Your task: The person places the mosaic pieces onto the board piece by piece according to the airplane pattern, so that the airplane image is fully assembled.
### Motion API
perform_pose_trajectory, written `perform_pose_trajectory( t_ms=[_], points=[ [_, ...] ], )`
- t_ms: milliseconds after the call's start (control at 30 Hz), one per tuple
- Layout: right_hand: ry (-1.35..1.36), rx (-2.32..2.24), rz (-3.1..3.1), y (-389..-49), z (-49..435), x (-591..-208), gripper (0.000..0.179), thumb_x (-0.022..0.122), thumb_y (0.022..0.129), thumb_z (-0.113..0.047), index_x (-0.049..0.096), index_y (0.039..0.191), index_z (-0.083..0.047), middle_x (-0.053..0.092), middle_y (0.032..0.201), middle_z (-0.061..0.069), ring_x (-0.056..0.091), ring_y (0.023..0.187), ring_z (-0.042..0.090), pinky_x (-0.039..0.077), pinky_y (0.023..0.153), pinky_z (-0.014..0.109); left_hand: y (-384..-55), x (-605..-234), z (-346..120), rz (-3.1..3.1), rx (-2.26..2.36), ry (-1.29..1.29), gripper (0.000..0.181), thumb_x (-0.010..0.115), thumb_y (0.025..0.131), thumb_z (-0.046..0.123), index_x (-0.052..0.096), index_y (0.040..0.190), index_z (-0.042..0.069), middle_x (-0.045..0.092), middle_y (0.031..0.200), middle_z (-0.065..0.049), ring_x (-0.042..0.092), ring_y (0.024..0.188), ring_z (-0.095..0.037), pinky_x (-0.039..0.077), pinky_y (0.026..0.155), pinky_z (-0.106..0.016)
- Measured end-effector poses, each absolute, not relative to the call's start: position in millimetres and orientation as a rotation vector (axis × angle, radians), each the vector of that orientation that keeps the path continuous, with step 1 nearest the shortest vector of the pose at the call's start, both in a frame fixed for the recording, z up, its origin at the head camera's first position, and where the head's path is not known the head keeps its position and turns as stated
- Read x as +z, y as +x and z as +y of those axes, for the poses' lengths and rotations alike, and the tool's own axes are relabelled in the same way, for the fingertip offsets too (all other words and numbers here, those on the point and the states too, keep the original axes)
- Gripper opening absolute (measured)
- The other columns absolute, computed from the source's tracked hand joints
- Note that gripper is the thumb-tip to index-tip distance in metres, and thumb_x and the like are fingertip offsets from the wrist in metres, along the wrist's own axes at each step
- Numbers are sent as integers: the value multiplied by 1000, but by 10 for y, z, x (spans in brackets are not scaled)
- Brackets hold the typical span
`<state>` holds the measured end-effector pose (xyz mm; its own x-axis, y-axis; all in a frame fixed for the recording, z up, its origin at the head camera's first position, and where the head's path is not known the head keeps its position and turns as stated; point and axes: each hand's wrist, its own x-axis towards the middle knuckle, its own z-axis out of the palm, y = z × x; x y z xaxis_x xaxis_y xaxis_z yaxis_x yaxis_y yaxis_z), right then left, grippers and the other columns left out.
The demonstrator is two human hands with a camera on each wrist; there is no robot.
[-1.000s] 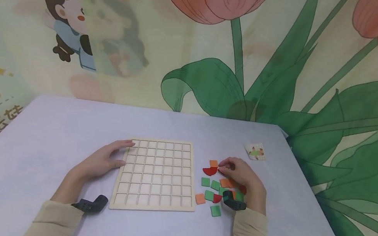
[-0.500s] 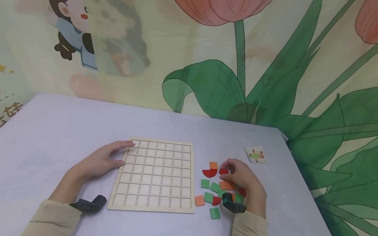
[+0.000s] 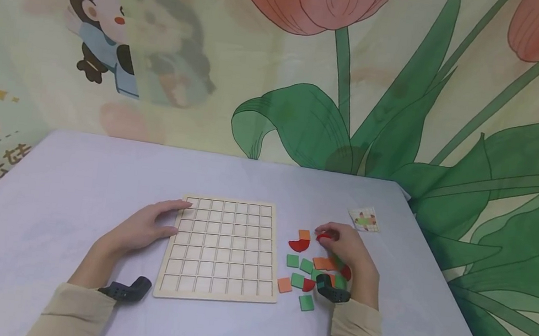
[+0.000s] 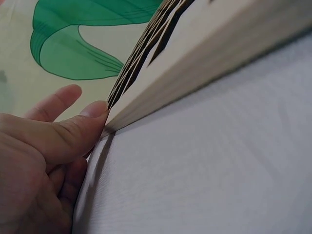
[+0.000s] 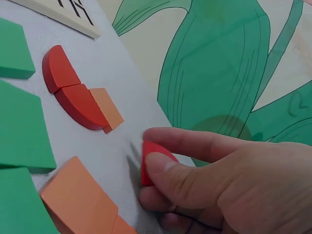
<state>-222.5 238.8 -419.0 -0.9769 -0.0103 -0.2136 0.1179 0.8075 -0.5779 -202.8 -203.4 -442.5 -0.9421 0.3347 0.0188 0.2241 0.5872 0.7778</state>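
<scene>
A pale wooden board (image 3: 214, 299) with a square grid lies on the white table. My left hand (image 3: 143, 225) rests at its left side, fingers extended, an index fingertip over the upper left corner and the thumb (image 4: 92, 111) against the edge. To the right of the board, my right hand (image 3: 351, 249) pinches a red quarter-circle tile (image 5: 155, 147) between thumb and fingers, tilted up. Nearby lie two red quarter-circle tiles (image 5: 80, 105) set end to end, touching an orange square tile (image 5: 108, 108). My right hand and wrist partly cover other tiles.
Several green square tiles (image 3: 293, 260), orange tiles (image 3: 284, 285) and another red tile (image 3: 308, 285) are scattered right of the board. A small printed card (image 3: 365, 219) lies farther back at the right. A patterned backdrop (image 3: 285, 120) stands behind the table.
My right hand has taken hold of the red quarter-circle tile, drawn it slightly away from the paired red tiles, then tipped it up. The left hand and the board have stayed in place.
</scene>
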Motion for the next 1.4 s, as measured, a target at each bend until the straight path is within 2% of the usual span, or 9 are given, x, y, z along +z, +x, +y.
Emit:
perform_pose_trajectory(
  t_ms=[133, 300, 433, 533, 700, 1133, 1400],
  points=[
    [155, -975, 2758, -2222, 2387, -4188, 30, 60, 93, -14, 63, 123, -15, 64, 112, 8, 59, 93, 19, 55, 86, 36, -2029, -4457, -2033, 2672, 1299, 486, 57, 68, 84, 10, 49, 138, 17, 41, 149, -14, 28, 141, -39, 22, 114, -57],
    [199, -993, 2760, -2211, 2381, -4171, 27, 60, 94, -20, 62, 119, -12, 66, 97, 7, 61, 82, 17, 54, 80, 32, -2025, -4499, -2016, 2658, 1319, 493, 57, 68, 84, 10, 49, 138, 18, 42, 148, -13, 28, 141, -38, 22, 114, -58],
    [132, -953, 2825, -2215, 2352, -4162, 26, 64, 91, -23, 63, 115, -13, 64, 100, 8, 59, 89, 21, 55, 78, 32, -2006, -4501, -2008, 2678, 1286, 474, 57, 67, 85, 11, 48, 139, 17, 38, 150, -13, 27, 142, -39, 21, 114, -59],
    [98, -917, 2877, -2236, 2299, -4153, 27, 67, 89, -25, 65, 115, -15, 64, 105, 9, 56, 95, 23, 55, 82, 34, -1993, -4486, -2010, 2713, 1241, 494, 59, 66, 86, 12, 45, 141, 11, 34, 152, -14, 24, 142, -41, 19, 114, -60],
    [111, -934, 2899, -2272, 2186, -4130, 29, 69, 88, -24, 65, 116, -17, 66, 106, 8, 57, 97, 23, 55, 83, 34, -1984, -4447, -2010, 2722, 1214, 520, 63, 65, 87, 14, 39, 144, 3, 26, 156, -14, 18, 143, -43, 16, 114, -60],
    [65, -967, 2864, -2302, 1917, -4111, 33, 65, 90, -15, 63, 123, -20, 65, 114, 6, 58, 100, 21, 56, 87, 33, -2036, -4414, -1990, 2688, 1178, 477, 73, 66, 88, 20, 29, 147, 0, 17, 159, -13, 11, 146, -39, 13, 116, -58],
    [-6, -990, 2854, -2285, 1779, -4064, 33, 65, 90, -14, 64, 122, -22, 64, 115, 5, 56, 101, 22, 57, 82, 31, -2036, -4402, -1973, 2707, 1150, 453, 80, 70, 84, 27, 30, 146, -2, 17, 159, -13, 11, 146, -40, 12, 116, -58]
  ],
)
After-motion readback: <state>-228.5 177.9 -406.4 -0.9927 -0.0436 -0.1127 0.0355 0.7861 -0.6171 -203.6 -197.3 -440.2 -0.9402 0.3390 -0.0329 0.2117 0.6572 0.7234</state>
